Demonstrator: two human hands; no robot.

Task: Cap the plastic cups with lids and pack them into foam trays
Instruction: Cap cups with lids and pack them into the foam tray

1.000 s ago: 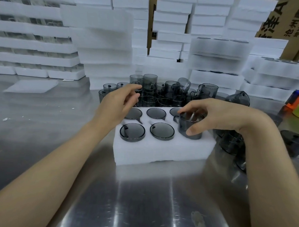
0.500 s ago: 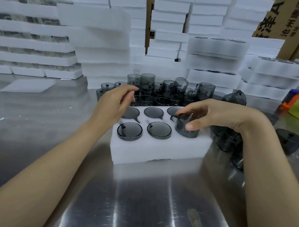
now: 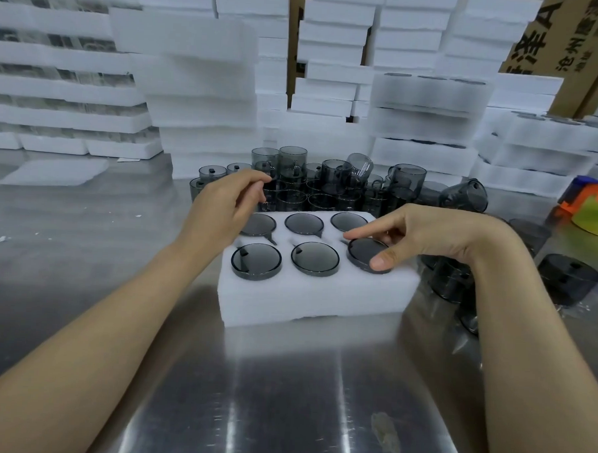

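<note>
Six capped cups fill the foam tray. The right hand pinches the corner cup under it by the rim; it is probably light, stiff and slippery. The left hand is loosely curled and empty.

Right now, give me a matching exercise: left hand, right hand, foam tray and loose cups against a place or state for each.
1 left hand
2 right hand
3 foam tray
4 loose cups

a behind the tray on the table
b holds the near-right cup by its rim
c six slots filled
d above the tray's far-left corner

Pairs: 1-d, 2-b, 3-c, 4-a
</note>
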